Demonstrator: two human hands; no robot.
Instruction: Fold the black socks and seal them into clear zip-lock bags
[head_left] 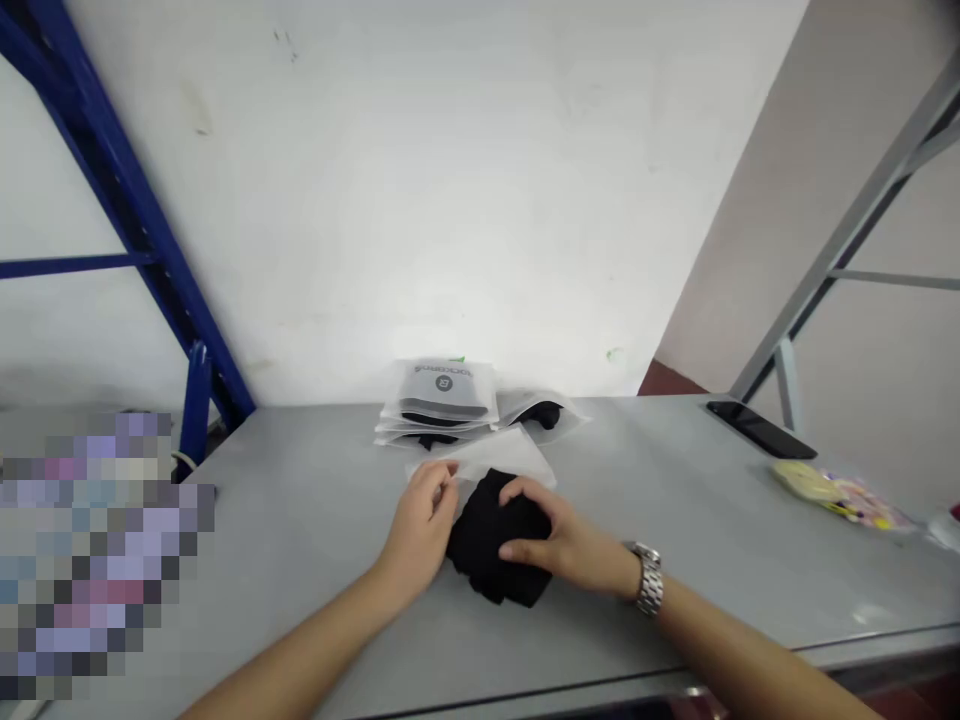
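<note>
While right hand [551, 535] presses black cloth [491, 545], left hand [424, 525] pinches bag [491, 455].

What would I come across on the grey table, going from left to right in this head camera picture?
Left hand → black folded garment → right hand → wristwatch → black phone → yellowish packet, all on the table.

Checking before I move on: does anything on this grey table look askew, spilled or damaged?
Nothing stands out. The folded black garment lies under both hands, the stack of clear plastic bags sits slightly fanned, and the black phone lies flat.
</note>
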